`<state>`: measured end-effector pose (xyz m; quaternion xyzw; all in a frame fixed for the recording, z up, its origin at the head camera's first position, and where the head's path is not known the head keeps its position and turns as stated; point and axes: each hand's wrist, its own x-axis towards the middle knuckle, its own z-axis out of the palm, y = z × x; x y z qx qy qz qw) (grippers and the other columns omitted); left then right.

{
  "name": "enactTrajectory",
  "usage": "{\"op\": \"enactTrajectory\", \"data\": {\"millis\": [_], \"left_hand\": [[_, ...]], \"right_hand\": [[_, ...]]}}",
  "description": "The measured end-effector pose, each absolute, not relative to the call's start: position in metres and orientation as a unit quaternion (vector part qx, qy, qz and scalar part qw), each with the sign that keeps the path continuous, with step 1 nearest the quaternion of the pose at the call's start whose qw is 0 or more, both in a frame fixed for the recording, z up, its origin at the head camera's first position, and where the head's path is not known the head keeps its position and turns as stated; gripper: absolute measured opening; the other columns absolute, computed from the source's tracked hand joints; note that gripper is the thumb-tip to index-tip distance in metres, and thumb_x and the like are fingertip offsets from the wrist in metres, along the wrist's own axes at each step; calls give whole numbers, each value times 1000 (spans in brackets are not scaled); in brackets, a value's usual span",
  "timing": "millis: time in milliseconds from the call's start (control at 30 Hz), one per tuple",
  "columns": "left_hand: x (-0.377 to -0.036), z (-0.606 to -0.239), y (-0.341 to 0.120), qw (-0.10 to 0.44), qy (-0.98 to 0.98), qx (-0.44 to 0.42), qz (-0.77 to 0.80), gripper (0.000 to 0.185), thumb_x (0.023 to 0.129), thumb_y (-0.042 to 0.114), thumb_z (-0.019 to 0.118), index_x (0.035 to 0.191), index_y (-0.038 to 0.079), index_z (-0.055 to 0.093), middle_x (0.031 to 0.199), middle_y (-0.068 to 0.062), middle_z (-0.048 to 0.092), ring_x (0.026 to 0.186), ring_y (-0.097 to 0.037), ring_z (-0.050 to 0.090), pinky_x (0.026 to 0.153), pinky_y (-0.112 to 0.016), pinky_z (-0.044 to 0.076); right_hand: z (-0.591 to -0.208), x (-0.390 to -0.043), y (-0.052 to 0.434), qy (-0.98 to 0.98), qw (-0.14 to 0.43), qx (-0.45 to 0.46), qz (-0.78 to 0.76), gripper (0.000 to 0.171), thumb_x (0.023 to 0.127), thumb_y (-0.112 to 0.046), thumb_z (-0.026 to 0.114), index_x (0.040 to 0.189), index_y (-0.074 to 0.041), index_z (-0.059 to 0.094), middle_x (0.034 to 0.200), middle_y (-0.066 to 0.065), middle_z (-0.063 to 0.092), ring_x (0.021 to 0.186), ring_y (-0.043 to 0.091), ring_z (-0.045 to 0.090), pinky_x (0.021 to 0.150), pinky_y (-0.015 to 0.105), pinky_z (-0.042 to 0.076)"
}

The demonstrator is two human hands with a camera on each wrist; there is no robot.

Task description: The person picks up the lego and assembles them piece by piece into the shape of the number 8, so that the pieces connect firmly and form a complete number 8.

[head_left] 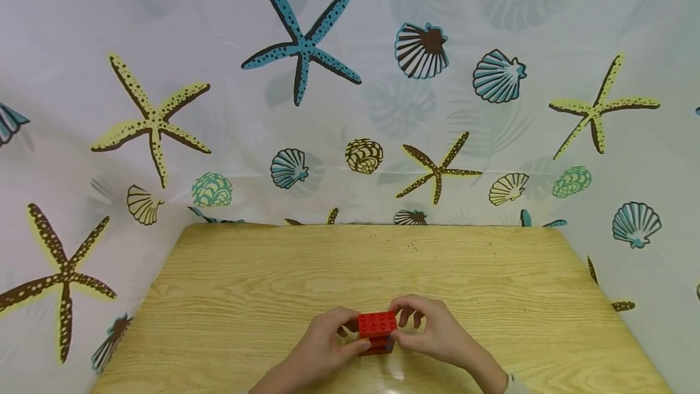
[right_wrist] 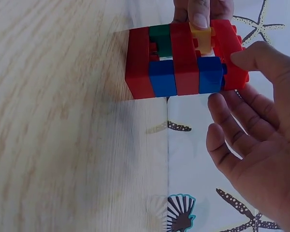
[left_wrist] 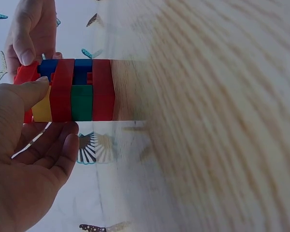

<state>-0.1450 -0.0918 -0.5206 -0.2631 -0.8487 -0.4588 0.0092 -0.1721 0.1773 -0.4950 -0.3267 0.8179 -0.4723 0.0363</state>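
both hands meet at the bottom middle of the head view, around a small stack of toy bricks (head_left: 377, 332) that stands on the wooden table (head_left: 273, 284). left hand (head_left: 319, 351) comes in from the lower left of the frame and pinches the stack between thumb and fingers; right hand (head_left: 432, 330) comes in from the lower right with its fingers curled over the far side of the top brick and its thumb against the near side. so both hands grip the stack — neither is loose.

from above, the top brick is red with round studs, and a sliver of blue shows lower down on the right side.

the left wrist view shows the stack (left_wrist: 70, 92) in the upper left of the frame, turned sideways by the camera: red layers alternate with blue, green and yellow bricks. the left thumb (left_wrist: 24, 94) presses on the side of the stack by the yellow brick, while the other fingers (left_wrist: 63, 154) lie fairly straight beneath it. the right hand (left_wrist: 31, 31) sits at the top left corner, its thumb on the red end brick.

in the right wrist view the stack (right_wrist: 183, 60) is in the upper middle, its red base flat on the table (right_wrist: 63, 121). the right thumb (right_wrist: 253, 58) touches the red top brick, and the right fingers (right_wrist: 227, 130) spread below. a fingertip of the left hand (right_wrist: 199, 14) presses by the yellow brick at the top edge.

behind the table hangs a pale curtain (head_left: 350, 78) printed with starfish and shells.
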Motion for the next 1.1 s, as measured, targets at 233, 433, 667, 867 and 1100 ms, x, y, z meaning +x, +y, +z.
{"op": "enactTrajectory", "data": {"millis": [233,433,667,867,1100], "left_hand": [[-145,-520,-91,14,-847,-268,-458,26,96,31,80,115,15,72,103,2,73,92,-16,70,78,-30,60],[-145,-517,-90,21,-849,-271,-452,39,96,27,80,129,12,69,110,1,76,93,-16,71,78,-32,60],[-144,-516,-90,57,-857,-282,-427,48,94,29,81,134,7,66,118,-4,76,97,-20,72,81,-35,61],[-145,-518,-88,74,-851,-296,-428,42,94,30,80,131,12,68,120,0,76,102,-11,71,82,-35,62],[-145,-516,-86,70,-853,-296,-424,41,93,26,81,129,11,69,117,0,76,102,-10,71,81,-35,62]], "right_hand": [[-491,-173,178,823,45,-324,-464,31,90,-14,82,118,-21,71,107,-3,74,87,13,69,72,25,55],[-490,-174,179,823,47,-329,-460,31,91,-14,81,119,-20,70,106,-3,74,86,12,69,72,28,56],[-489,-175,178,828,51,-328,-452,31,91,-12,81,119,-20,70,106,-3,74,87,17,70,72,31,56],[-488,-175,177,831,56,-324,-449,32,90,-11,80,118,-21,69,107,-4,74,88,21,71,73,33,56],[-488,-175,178,829,67,-326,-450,30,91,-11,79,118,-20,68,107,-2,76,87,5,70,74,27,55]]}}
